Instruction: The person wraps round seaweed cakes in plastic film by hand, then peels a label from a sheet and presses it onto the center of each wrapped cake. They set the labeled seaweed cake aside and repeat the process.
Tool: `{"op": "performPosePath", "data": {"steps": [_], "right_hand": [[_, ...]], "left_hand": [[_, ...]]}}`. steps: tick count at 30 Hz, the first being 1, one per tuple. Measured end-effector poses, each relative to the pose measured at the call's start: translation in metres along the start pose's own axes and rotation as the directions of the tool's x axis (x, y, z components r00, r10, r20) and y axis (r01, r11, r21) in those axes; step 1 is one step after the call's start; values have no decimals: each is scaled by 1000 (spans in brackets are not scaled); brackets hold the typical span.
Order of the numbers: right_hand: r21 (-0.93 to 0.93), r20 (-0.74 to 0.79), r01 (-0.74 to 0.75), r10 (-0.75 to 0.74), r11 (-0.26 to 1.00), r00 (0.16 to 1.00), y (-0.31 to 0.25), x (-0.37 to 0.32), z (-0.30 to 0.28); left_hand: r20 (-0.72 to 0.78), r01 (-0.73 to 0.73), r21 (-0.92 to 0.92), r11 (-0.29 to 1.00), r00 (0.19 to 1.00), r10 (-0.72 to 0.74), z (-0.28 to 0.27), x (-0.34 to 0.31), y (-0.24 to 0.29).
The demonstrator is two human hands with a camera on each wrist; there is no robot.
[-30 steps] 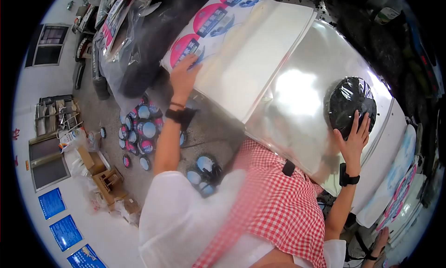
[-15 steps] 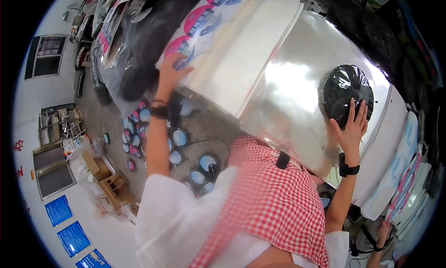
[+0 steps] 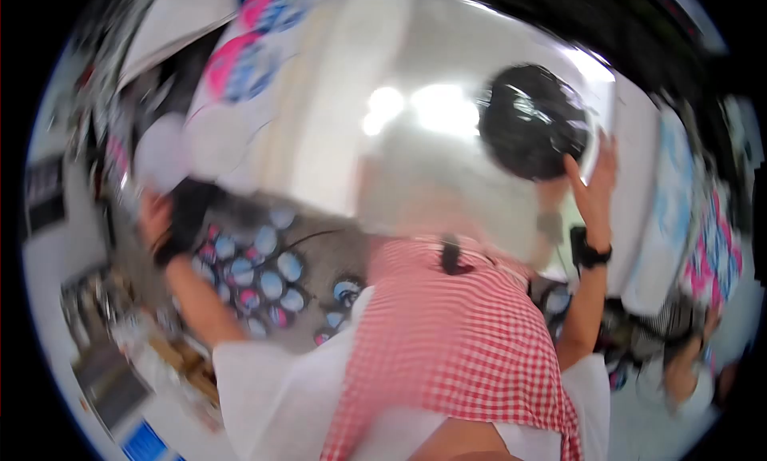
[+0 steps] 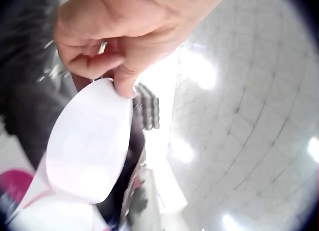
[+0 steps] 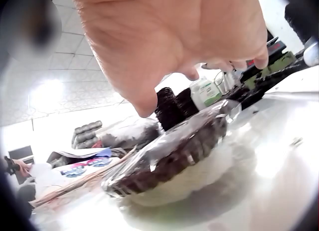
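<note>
In the head view my left hand (image 3: 157,220) is at the left, by a thin white round piece (image 3: 161,152). The left wrist view shows that hand (image 4: 119,31) pinching the upper edge of the white round piece (image 4: 89,141) between thumb and fingers. A film-wrapped black round item (image 3: 534,121) lies on the shiny silver sheet (image 3: 447,169). My right hand (image 3: 595,188) is beside it with fingers spread. In the right wrist view the right hand (image 5: 174,36) is above the wrapped item (image 5: 169,156), whose underside is whitish; it appears tilted.
White sheets (image 3: 343,93) and printed pink-and-blue material (image 3: 233,65) lie left of the silver sheet. Several blue-and-pink round packs (image 3: 272,284) are on the floor. Further printed sheets (image 3: 715,245) and part of another person (image 3: 683,373) are at the right.
My left hand has moved left from the printed material and now holds a white round piece. My right hand has come off the black item to its right side. The head view has shifted.
</note>
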State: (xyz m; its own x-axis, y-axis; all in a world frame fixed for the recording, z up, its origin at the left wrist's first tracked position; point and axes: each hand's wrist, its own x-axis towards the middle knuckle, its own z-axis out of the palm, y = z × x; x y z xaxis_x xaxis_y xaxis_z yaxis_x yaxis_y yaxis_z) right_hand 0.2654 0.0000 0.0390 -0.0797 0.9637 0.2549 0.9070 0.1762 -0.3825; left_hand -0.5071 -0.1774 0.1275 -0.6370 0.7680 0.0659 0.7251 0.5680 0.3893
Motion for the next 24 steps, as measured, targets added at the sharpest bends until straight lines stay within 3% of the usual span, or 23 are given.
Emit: {"op": "performPosePath", "data": {"steps": [1,2,3,4,5,7,9,10,12,15,17,20,24], "right_hand": [[113,-1,-32,32,993,999,10,-3,3],[214,-10,-90,94,973,996,21,-8,7],[446,107,-296,278,845,955,25,-13,10],[659,254,-469,412,588,875,10,-11,3],[747,265,-471,440,468,858,12,-11,10],[826,366,-502,435,254,822,-6,-1,3],[868,425,-487,362,95,829,-18,2,7],[890,433,-454,362,-30,825,-17,0,15],[913,388,-408,337,-13,858,-17,-2,29],[920,343,-385,333,69,878,-19,-1,34],[917,283,-354,326,183,902,-14,-1,41],[904,308,-387,350,182,885,-19,0,36],[901,320,-396,346,175,882,-13,-2,42]], "left_hand": [[-74,-99,-438,894,994,74,-28,33,-94],[-222,-235,43,971,945,239,-70,26,-91],[-387,-213,164,963,884,261,-93,19,-66],[-493,-216,123,969,834,248,-86,11,-26],[-534,-264,-1,965,816,223,-70,-3,19],[-441,-383,-264,885,864,243,-11,-43,119],[-179,-419,-479,771,907,382,69,-86,213],[-35,-431,-547,718,868,495,108,-109,260],[154,-475,-647,596,684,713,178,-146,341],[134,-603,-680,417,458,879,255,-174,413],[46,-717,-615,328,383,923,275,-177,438],[-22,-834,-500,232,280,960,280,-174,459],[55,-804,-545,240,251,966,301,-174,463]]}}
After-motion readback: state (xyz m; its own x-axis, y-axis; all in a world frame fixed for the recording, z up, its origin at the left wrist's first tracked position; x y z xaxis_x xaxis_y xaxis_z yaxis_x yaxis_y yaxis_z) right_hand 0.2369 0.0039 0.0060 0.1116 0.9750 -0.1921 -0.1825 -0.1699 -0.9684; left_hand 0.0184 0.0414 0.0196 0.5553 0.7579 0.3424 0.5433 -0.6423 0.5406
